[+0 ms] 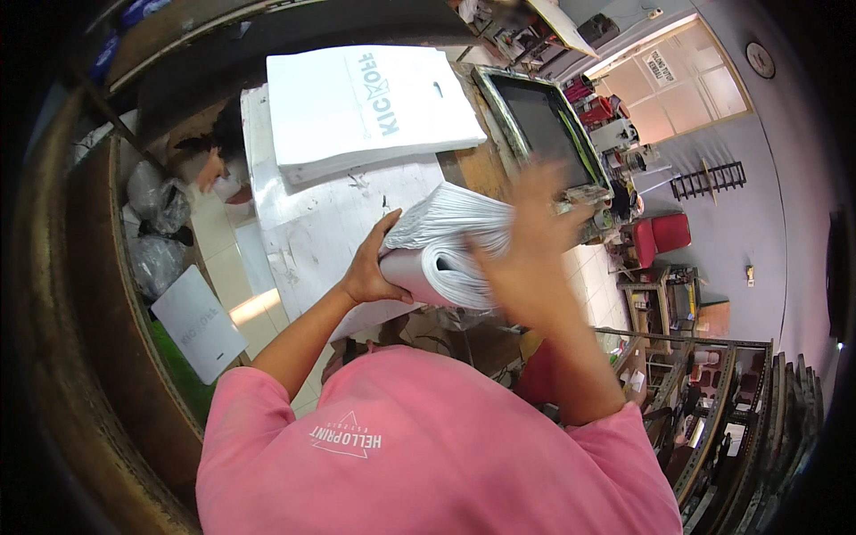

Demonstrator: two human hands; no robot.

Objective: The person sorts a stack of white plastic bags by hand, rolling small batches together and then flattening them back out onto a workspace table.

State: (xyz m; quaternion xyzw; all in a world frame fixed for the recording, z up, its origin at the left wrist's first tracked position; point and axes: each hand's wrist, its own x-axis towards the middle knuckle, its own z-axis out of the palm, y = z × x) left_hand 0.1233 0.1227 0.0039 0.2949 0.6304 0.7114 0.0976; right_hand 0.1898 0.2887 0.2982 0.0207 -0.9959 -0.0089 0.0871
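Above white table, left hand grips bag bundle; blurred right hand seemingly spread

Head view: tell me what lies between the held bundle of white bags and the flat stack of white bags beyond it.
Only the worn white tabletop separates the bundle from the stack, in the head view.

print workshop | screen-printing frame | stacked white bags | worktable
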